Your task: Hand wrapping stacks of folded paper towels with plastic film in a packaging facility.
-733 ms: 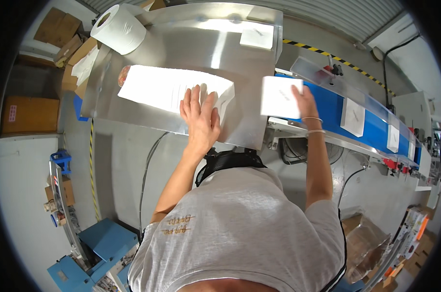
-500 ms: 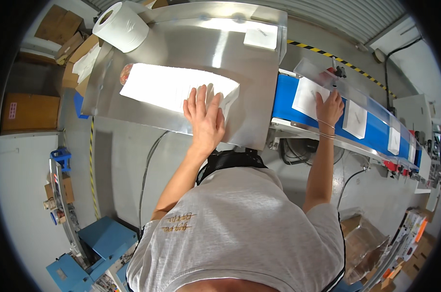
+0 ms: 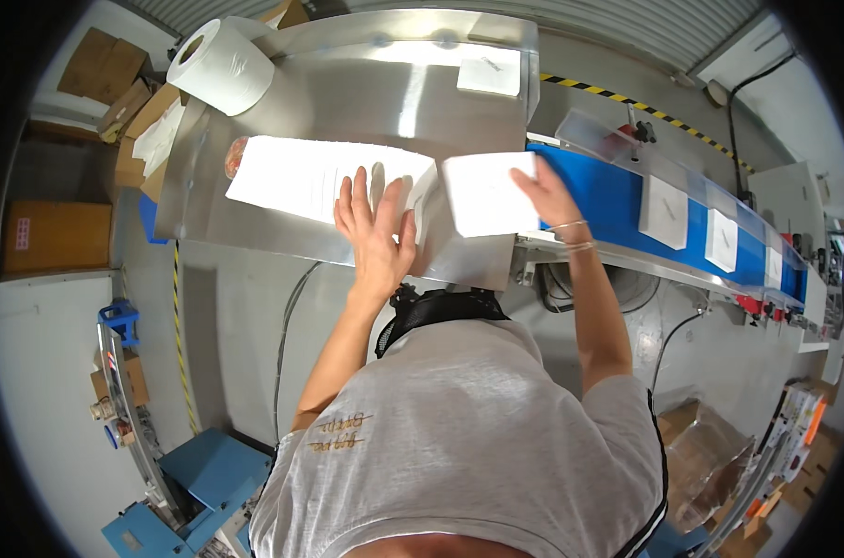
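On the steel table point(image 3: 348, 102), a long row of flat white squares point(image 3: 292, 167) lies packed face to face, with a reddish, mottled round object point(image 3: 234, 158) at its left end. My left hand point(image 3: 375, 246) rests at the row's right end, fingers spread and stretched out. Between the table and the blue conveyor belt point(image 3: 594, 200), my right hand point(image 3: 548, 195) grips a white square point(image 3: 485, 195) by its right side, thumb on top. The square is flat and looks slightly blurred. Its kind, paper or packet, I cannot tell.
Several white squares with a small grey mark, such as this near one point(image 3: 664, 212), lie spaced along the belt under a clear plastic guard point(image 3: 710, 200). A large white roll point(image 3: 222, 70) stands at the table's far left. Another white square point(image 3: 489, 74) lies at the back right.
My right hand has moved left off the belt, bringing a white square toward the row. Squares on the belt have shifted right. My left hand stays at the row's right end.
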The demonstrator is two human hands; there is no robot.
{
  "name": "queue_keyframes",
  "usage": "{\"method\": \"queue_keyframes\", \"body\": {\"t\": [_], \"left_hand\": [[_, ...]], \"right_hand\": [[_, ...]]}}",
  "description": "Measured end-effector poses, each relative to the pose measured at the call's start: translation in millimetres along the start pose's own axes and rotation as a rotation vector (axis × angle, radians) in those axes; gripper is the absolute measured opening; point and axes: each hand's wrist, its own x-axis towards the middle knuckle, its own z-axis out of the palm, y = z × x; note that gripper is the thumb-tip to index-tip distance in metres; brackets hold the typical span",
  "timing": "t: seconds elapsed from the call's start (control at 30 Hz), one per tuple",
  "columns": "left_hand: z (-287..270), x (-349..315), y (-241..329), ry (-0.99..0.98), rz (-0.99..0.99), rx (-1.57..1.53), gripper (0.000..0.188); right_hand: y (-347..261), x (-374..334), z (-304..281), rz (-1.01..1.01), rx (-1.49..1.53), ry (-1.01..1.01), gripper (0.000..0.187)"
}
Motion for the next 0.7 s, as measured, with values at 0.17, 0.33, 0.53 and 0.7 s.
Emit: {"method": "queue_keyframes", "body": {"t": [0.17, 0.33, 0.53, 0.7], "left_hand": [[1.7, -0.3, -6.0, -0.039, 0.012, 0.037, 0.041], [3.5, -1.3, -2.7, -0.001, 0.02, 0.092, 0.038], [1.8, 2.3, -4.6, -0.058, 0.041, 0.024, 0.034], [-7.2, 7.8, -3.1, -0.068, 0.02, -0.014, 0.031]], "right_hand": [[15.2, -21.8, -98.0, 0.168, -0.579, 0.608, 0.041], [-9.8, -28.8, -84.2, 0.069, -1.481, 0.953, 0.053], [-61.1, 6.3, 40.7, -0.183, -0.577, -0.123, 0.049], [-25.1, 29.1, 61.8, -0.521, -0.661, -0.302, 0.05]]}}
